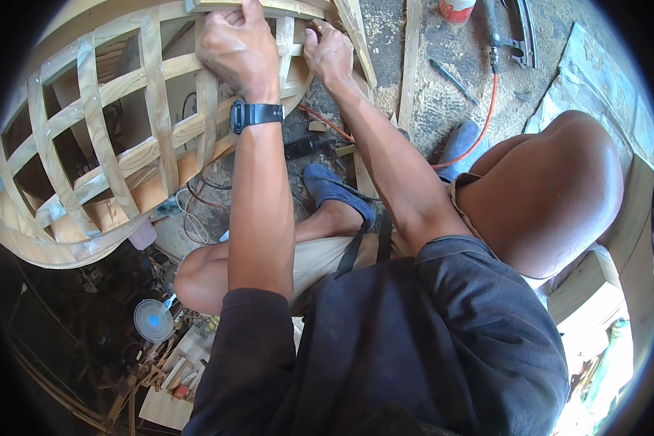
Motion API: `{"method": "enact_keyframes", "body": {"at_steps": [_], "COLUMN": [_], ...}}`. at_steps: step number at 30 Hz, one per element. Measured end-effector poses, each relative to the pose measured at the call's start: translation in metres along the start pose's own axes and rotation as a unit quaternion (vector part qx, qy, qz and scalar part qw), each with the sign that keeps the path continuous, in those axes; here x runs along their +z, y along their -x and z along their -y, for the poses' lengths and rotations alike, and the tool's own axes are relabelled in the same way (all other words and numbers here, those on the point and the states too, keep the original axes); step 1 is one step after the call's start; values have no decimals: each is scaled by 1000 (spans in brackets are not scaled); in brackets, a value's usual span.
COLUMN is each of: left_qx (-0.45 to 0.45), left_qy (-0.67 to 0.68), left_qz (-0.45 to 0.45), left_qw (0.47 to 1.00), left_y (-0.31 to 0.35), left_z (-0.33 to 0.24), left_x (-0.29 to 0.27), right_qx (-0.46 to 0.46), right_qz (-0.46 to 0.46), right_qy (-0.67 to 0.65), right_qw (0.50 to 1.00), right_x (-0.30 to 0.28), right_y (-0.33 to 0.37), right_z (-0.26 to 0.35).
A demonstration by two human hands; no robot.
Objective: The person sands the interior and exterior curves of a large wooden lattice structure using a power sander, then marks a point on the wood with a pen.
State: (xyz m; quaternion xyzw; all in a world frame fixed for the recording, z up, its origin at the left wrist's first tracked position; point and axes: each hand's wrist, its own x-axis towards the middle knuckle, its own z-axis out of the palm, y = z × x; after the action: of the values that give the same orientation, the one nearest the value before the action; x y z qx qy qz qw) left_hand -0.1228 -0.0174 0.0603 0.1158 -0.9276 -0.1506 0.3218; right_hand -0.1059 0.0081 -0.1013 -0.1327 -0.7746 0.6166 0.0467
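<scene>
A curved lattice frame of pale wooden slats [152, 87] fills the upper left. My left hand [240, 51], with a dark watch on its wrist, is closed at the frame's top edge, fingers bent round a wooden strip [294, 9] that runs along it. Part of that strip lies beyond the picture's upper edge. To its right, my right hand [329, 54] curls its fingers at the frame's right end, the thumb beside a short slat [285, 36]. What lies under the right palm is hidden.
An air nailer [519, 36] with an orange hose [493, 109] lies on the dusty floor at the upper right, near a red-and-white can [455, 9] and a dark pen-like tool [453, 80]. Long boards [410, 62] lie right of the frame. A small round fan [153, 320] stands lower left.
</scene>
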Motion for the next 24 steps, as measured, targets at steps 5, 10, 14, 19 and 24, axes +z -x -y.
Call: {"method": "enact_keyframes", "body": {"at_steps": [5,10,14,19,24], "left_qx": [6,-9,-17,-19,-10], "left_qy": [6,-17,17,-32,-74], "left_qz": [4,10,12,32,62], "left_qw": [1000,1000,1000,999,995], "left_y": [3,5,4,-1,-1], "left_z": [-2,-2,4,0,-1], "left_x": [3,7,12,3,6], "right_qx": [42,68,40,49,26], "right_qz": [-14,-39,-9,43,22], "right_qy": [-32,-44,-69,-67,-30], "right_qw": [998,996,997,996,999], "right_x": [-4,-5,-2,-4,-5], "right_y": [-1,4,4,4,3], "right_z": [-4,-13,-10,-7,-2]}}
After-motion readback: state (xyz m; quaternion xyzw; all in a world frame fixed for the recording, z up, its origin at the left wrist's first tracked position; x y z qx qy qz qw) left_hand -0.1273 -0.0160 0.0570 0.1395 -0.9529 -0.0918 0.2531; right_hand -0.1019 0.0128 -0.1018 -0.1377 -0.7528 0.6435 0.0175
